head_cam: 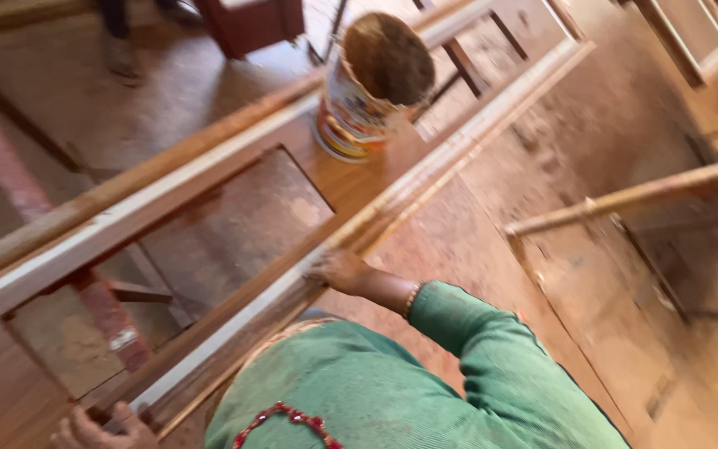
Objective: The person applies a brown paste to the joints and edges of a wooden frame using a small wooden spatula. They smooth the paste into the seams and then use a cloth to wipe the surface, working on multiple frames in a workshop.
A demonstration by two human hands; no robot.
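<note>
Both hands grip the near rail of a wooden door frame.

The right hand [338, 270] clamps the frame [209, 187] edge mid-length; the left hand [97, 428] curls over its lower end. A paint tin [371, 87] stands on the crosspiece, so any shift of the frame calls for a level, steady hold.

Single head camera looks steeply down, tilted, close over the hands.

smooth wooden door frame [209, 191], dusty metal tin [367, 100]
</note>
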